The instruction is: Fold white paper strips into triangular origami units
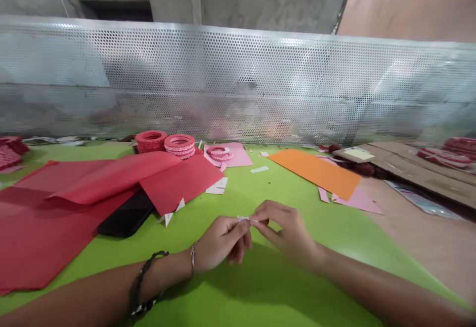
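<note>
Above the green tabletop (260, 287), my two hands meet at a small, thin whitish piece (243, 218), too small to make out its kind. My left hand (223, 240) pinches one end between thumb and forefinger, with its other fingers curled below. From the other side, my right hand (286, 228) grips the piece with its fingertips pressed together. Beyond the hands lie a white paper scrap (217, 186) and a narrow white strip (259, 169). Left of my left hand are some pointed white scraps (173, 213).
Red sheets (78, 218) cover the left side, partly over a black phone-like object (126, 215). Pink-red rings (179, 143) are stacked behind. An orange sheet (316, 171) lies over pink paper (360, 202), with brown cardboard (412, 168) at right. A perforated metal panel (238, 69) stands along the back.
</note>
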Motion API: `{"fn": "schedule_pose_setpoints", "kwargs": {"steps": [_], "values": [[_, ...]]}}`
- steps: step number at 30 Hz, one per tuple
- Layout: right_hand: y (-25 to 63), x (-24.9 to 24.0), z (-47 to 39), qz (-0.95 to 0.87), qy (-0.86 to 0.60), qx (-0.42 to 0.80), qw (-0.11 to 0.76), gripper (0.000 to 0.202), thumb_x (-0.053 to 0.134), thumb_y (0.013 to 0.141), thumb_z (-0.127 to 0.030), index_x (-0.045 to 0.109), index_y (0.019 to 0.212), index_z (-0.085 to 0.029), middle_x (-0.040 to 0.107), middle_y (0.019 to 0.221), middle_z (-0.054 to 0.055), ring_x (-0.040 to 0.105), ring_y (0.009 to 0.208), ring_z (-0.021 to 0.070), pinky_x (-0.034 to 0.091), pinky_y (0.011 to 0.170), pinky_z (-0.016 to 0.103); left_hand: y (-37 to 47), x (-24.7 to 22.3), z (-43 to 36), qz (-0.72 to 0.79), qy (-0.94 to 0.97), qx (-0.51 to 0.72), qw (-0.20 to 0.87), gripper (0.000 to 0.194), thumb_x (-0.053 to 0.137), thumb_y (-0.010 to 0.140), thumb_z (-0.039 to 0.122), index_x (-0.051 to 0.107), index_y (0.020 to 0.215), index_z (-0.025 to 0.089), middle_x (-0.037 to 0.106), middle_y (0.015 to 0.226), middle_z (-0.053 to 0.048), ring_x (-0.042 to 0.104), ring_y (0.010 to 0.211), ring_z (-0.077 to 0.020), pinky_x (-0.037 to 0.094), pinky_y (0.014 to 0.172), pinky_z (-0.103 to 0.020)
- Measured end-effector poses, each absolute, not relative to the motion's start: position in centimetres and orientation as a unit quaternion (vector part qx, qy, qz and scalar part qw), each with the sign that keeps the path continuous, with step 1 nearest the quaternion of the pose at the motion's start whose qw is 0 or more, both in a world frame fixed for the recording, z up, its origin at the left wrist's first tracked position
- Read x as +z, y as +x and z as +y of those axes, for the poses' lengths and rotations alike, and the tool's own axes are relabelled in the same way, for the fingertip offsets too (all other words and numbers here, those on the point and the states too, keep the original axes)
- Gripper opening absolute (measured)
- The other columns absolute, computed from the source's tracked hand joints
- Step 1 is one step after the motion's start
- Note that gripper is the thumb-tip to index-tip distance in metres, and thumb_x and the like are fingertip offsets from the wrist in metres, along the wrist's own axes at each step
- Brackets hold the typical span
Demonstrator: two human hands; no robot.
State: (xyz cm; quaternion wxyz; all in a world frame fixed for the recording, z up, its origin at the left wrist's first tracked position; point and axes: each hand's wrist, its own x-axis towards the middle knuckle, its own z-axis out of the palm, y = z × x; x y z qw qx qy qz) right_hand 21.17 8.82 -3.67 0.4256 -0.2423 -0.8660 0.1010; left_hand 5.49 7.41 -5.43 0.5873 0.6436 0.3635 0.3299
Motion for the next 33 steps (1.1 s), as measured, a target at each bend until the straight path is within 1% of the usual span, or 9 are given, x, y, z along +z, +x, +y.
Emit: {"fn": "schedule_pose_setpoints", "kwargs": {"steps": [4, 8, 10, 13, 18, 22, 26, 29, 33], "values": [[21.4, -3.7, 9.0, -0.911, -0.141, -0.133, 0.365, 0.02, 0.044, 0.084, -0.016, 0.056, 0.069, -0.016, 0.062, 0.065, 0.004, 0.053, 0.059, 0.0118, 0.044, 0.053, 0.023, 5.8, -5.1, 7.2, 0.349, 0.648, 0.345, 0.582, 0.029, 0.033, 0.083, 0.031, 0.047, 0.063, 0.013, 0.051, 0.05, 0.002, 0.042, 0.04, -0.0059, 0.033, 0.043, -0.018], [21.8, -3.2, 8.9, -0.928, -0.124, -0.183, 0.301, 0.023, 0.038, 0.087, -0.015, 0.058, 0.074, -0.015, 0.062, 0.069, 0.005, 0.054, 0.06, 0.0131, 0.044, 0.055, 0.024, 5.5, -4.8, 7.2, 0.283, 0.675, 0.328, 0.597, 0.022, 0.038, 0.078, 0.027, 0.049, 0.065, 0.013, 0.052, 0.055, 0.001, 0.045, 0.047, -0.0078, 0.037, 0.055, -0.022], [22.0, -3.1, 8.9, -0.937, -0.128, -0.155, 0.284, 0.025, 0.038, 0.087, -0.017, 0.058, 0.072, -0.015, 0.061, 0.068, 0.005, 0.053, 0.06, 0.0131, 0.045, 0.056, 0.025, 5.4, -4.9, 7.3, 0.274, 0.681, 0.33, 0.593, 0.028, 0.037, 0.081, 0.034, 0.05, 0.069, 0.013, 0.053, 0.057, 0.0, 0.044, 0.047, -0.0081, 0.037, 0.052, -0.022], [22.0, -3.4, 9.1, -0.936, -0.16, -0.006, 0.312, 0.02, 0.042, 0.085, -0.019, 0.057, 0.073, -0.016, 0.06, 0.073, 0.005, 0.054, 0.065, 0.0123, 0.046, 0.059, 0.023, 5.5, -5.1, 7.3, 0.271, 0.692, 0.337, 0.578, 0.039, 0.032, 0.084, 0.045, 0.05, 0.075, 0.012, 0.055, 0.057, -0.004, 0.044, 0.045, -0.0086, 0.036, 0.042, -0.018], [21.6, -3.9, 8.8, -0.863, -0.301, 0.235, 0.33, 0.004, 0.051, 0.08, -0.019, 0.051, 0.078, -0.016, 0.057, 0.069, 0.001, 0.054, 0.06, 0.0102, 0.046, 0.054, 0.02, 5.3, -5.7, 7.3, 0.296, 0.746, 0.273, 0.53, 0.043, 0.022, 0.086, 0.045, 0.045, 0.069, 0.013, 0.054, 0.052, -0.003, 0.043, 0.036, -0.007, 0.034, 0.035, -0.015], [21.4, -3.9, 8.3, -0.869, -0.311, 0.235, 0.306, 0.013, 0.042, 0.083, -0.015, 0.048, 0.071, -0.017, 0.055, 0.066, 0.0, 0.053, 0.06, 0.0105, 0.043, 0.054, 0.02, 5.1, -5.6, 7.3, 0.33, 0.814, 0.248, 0.408, 0.035, 0.018, 0.088, 0.033, 0.04, 0.066, 0.015, 0.05, 0.047, 0.0, 0.044, 0.034, -0.008, 0.035, 0.033, -0.015], [21.5, -4.2, 8.1, -0.861, -0.332, 0.218, 0.319, 0.013, 0.038, 0.083, -0.014, 0.044, 0.072, -0.018, 0.054, 0.066, 0.001, 0.051, 0.059, 0.0114, 0.04, 0.052, 0.021, 5.2, -4.7, 7.2, 0.335, 0.859, 0.249, 0.298, 0.028, 0.022, 0.086, 0.024, 0.041, 0.067, 0.016, 0.054, 0.054, -0.002, 0.047, 0.043, -0.0101, 0.041, 0.05, -0.02], [21.6, -4.6, 8.2, -0.873, -0.326, 0.206, 0.297, 0.013, 0.037, 0.083, -0.016, 0.042, 0.072, -0.018, 0.053, 0.067, 0.002, 0.049, 0.06, 0.0119, 0.038, 0.054, 0.022, 5.0, -4.4, 7.1, 0.328, 0.88, 0.234, 0.251, 0.034, 0.021, 0.087, 0.026, 0.04, 0.06, 0.018, 0.05, 0.049, -0.001, 0.047, 0.047, -0.012, 0.041, 0.058, -0.023], [21.7, -4.6, 8.5, -0.89, -0.303, 0.212, 0.267, 0.013, 0.038, 0.083, -0.018, 0.044, 0.071, -0.017, 0.05, 0.062, 0.0, 0.044, 0.054, 0.01, 0.035, 0.049, 0.02, 4.3, -4.6, 7.3, 0.291, 0.907, 0.193, 0.237, 0.042, 0.017, 0.088, 0.034, 0.038, 0.056, 0.018, 0.044, 0.04, 0.003, 0.044, 0.039, -0.009, 0.039, 0.049, -0.017]]}}
